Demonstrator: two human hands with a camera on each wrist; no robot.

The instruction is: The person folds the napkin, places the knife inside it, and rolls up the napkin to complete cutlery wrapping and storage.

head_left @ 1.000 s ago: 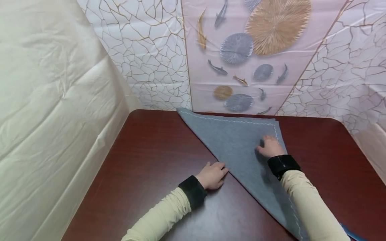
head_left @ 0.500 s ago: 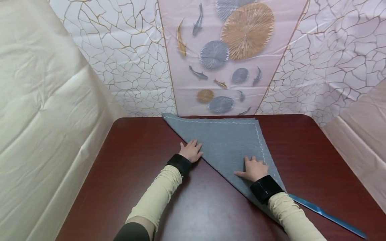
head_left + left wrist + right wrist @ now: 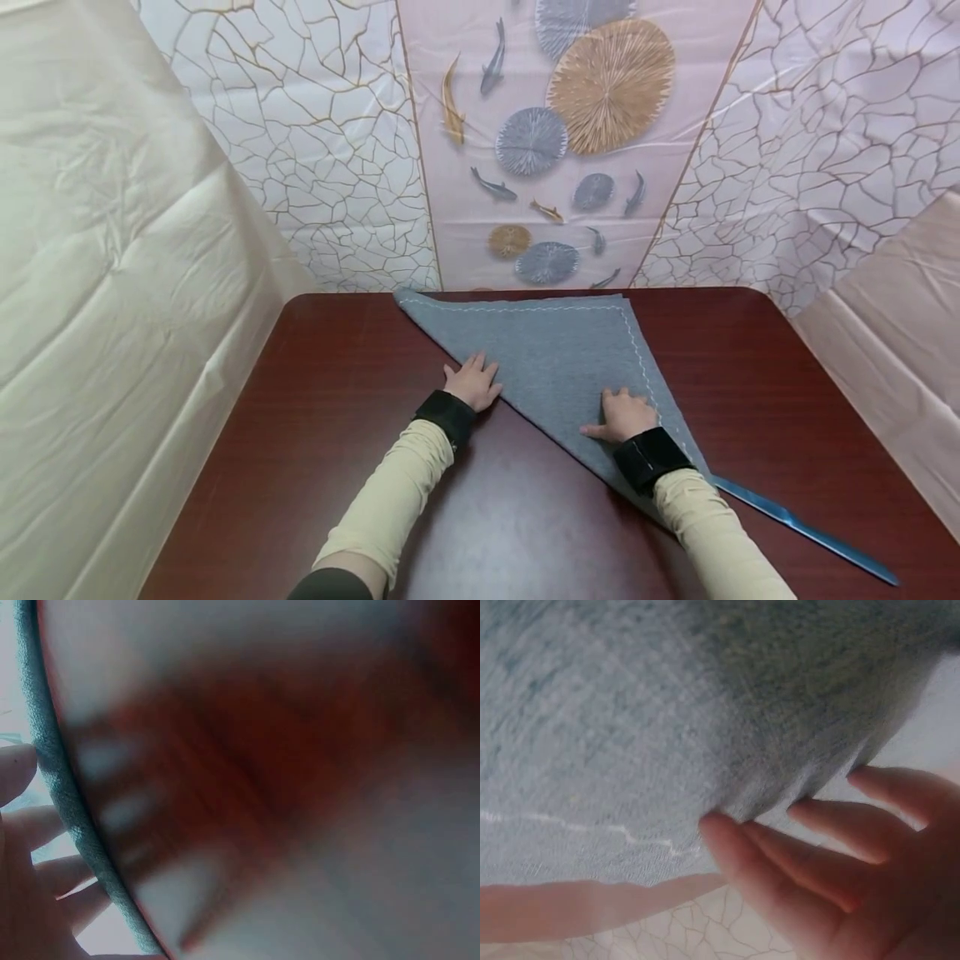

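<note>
A grey cloth [image 3: 547, 358], folded into a triangle, lies on the dark red table with white zigzag stitching along its back and right edges. On its long folded edge rests my left hand [image 3: 472, 383], fingers spread over the cloth. The left wrist view shows those fingers [image 3: 49, 825] crossing the fold, beside a blurred dark reflection on the glossy table. My right hand [image 3: 624, 415] lies on the cloth near its right stitched side, thumb pointing left. In the right wrist view, its fingertips [image 3: 716, 825] touch the fabric and dent it slightly.
A long, thin blue tool [image 3: 806, 529] lies right of the right forearm, one end reaching the cloth's edge. Patterned sheeting [image 3: 540, 200] hangs behind the table [image 3: 345, 367], and cream sheeting [image 3: 112, 317] flanks it at the left.
My left hand has moved forward along the fold. My right hand has come back toward me, with its fingers spreading. The head view has shifted, bringing more of the blue tool into sight.
</note>
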